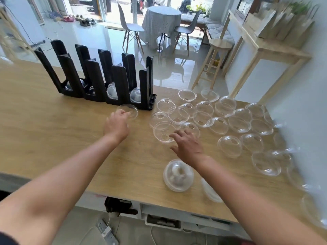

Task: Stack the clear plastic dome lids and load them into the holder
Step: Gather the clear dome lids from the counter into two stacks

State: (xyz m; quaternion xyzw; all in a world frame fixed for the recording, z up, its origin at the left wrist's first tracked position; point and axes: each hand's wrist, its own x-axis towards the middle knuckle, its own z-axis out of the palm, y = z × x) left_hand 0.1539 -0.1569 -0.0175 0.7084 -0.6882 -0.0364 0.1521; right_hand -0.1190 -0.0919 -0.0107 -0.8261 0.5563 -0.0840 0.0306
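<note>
Just in front of the black holder [95, 80], the left hand [115, 125] grips one clear dome lid [131, 110] by its rim. The right hand [187, 145], fingers spread and holding nothing, is over the loose lids [238, 124] scattered across the table [53, 121] to the holder's right.

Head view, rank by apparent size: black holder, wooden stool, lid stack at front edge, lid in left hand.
1. black holder
2. wooden stool, though it stands farther off
3. lid stack
4. lid in the left hand
The stack is nearer the camera, so 3 versus 4 is unsure.
</note>
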